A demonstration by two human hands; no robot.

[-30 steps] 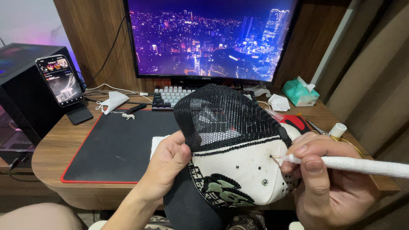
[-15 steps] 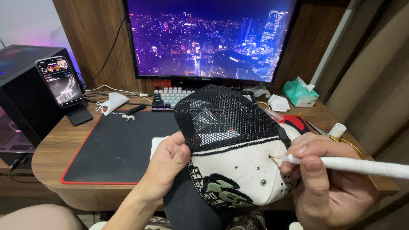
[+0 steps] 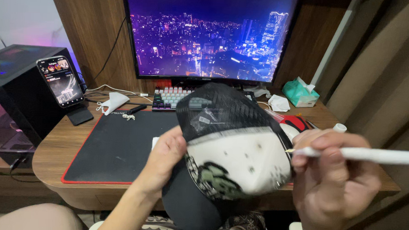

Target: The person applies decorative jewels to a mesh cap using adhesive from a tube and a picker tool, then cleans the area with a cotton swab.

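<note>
My left hand (image 3: 165,155) grips the left side of a trucker cap (image 3: 235,153). The cap has a black mesh back, a white front panel with a dark patterned patch, and a black brim that points down toward my lap. My right hand (image 3: 330,180) holds a white pen-shaped tool (image 3: 373,155) lying level, its fine tip touching the right edge of the cap's white panel. The cap is held above the front edge of the desk.
A wooden desk (image 3: 65,143) carries a black mat with red edging (image 3: 116,145), a keyboard (image 3: 170,99), a monitor (image 3: 208,34), a phone on a stand (image 3: 62,81), a white face mask (image 3: 113,102), a green tissue pack (image 3: 299,92) and a red mouse (image 3: 295,122). A dark computer case (image 3: 12,97) stands left.
The cap has tipped slightly so that more of its white panel faces me. The pen tip stays at the cap's right edge. Both hands keep their grip.
</note>
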